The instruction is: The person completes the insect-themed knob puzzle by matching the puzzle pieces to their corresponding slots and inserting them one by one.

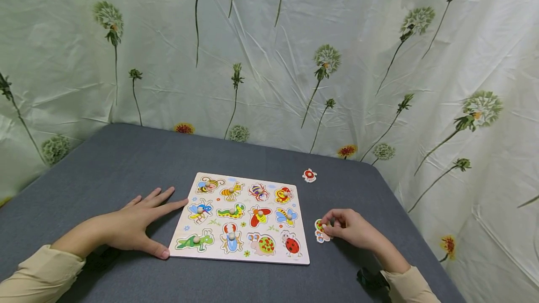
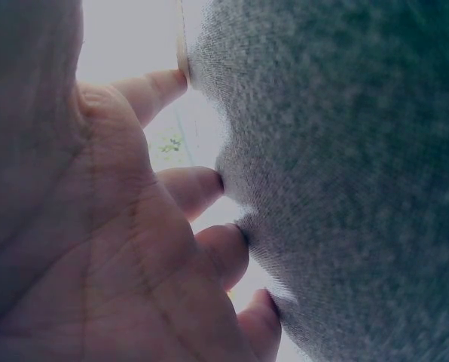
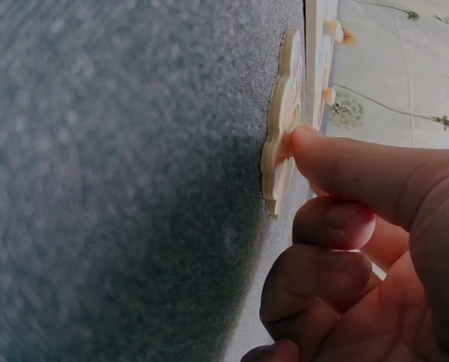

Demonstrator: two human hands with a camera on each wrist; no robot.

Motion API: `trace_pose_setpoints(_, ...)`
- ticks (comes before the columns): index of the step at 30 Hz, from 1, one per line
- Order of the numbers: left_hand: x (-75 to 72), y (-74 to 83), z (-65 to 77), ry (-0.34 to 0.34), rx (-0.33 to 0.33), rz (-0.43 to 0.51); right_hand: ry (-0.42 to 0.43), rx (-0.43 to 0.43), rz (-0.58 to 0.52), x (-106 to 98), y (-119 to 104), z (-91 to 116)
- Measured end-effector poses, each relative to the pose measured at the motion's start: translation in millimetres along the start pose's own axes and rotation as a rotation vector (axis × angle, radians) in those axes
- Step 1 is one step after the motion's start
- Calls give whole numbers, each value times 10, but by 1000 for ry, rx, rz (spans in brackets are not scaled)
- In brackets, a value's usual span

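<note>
To the right of the wooden peg puzzle board (image 1: 212,222), my right hand (image 1: 351,228) pinches the small knob of a snail puzzle piece (image 1: 319,235). The right wrist view shows the thumb on that knob and the snail piece (image 3: 279,124) at the cloth, or very close to it. My left hand (image 1: 134,223) lies spread at the board's left side, thumb and index finger touching its edge. In the left wrist view the fingertips of the left hand (image 2: 134,226) rest on the cloth. Snail and ladybug pictures without knobs show along the board's lower right.
A ladybug piece (image 1: 309,175) with a knob lies on the table past the board's upper right corner. Several knobbed insect pieces sit in the board. Grey cloth covers the table (image 1: 139,158). A white curtain (image 1: 269,60) with dandelion prints hangs behind it.
</note>
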State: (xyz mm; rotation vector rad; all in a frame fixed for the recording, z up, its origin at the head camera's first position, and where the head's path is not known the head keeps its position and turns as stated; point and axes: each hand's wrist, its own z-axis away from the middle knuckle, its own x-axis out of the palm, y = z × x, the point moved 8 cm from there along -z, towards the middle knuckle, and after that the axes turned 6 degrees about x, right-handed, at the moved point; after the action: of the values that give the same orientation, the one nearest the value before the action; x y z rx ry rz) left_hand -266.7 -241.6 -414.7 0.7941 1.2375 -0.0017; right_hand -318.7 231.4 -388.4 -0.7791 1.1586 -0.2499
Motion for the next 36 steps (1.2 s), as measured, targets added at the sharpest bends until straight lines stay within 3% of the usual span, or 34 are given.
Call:
trace_pose_setpoints(5, -5, 8, 3, 10, 13, -5, -31, -25, -40, 7, -10, 3)
trace_pose_setpoints(11, -14, 3, 5, 7, 11, -6, -28, -31, -7, -2, 0, -6)
trace_pose_setpoints(22, -29, 24, 6, -2, 16, 4, 14, 41, 54, -37, 38, -1)
trace_pose_setpoints(30, -25, 30, 15, -4, 11, -3, 18, 51, 25, -32, 77, -4)
trace_pose_setpoints(36, -27, 33, 21, -4, 12, -16, -9, 12, -34, -57, 86, 4)
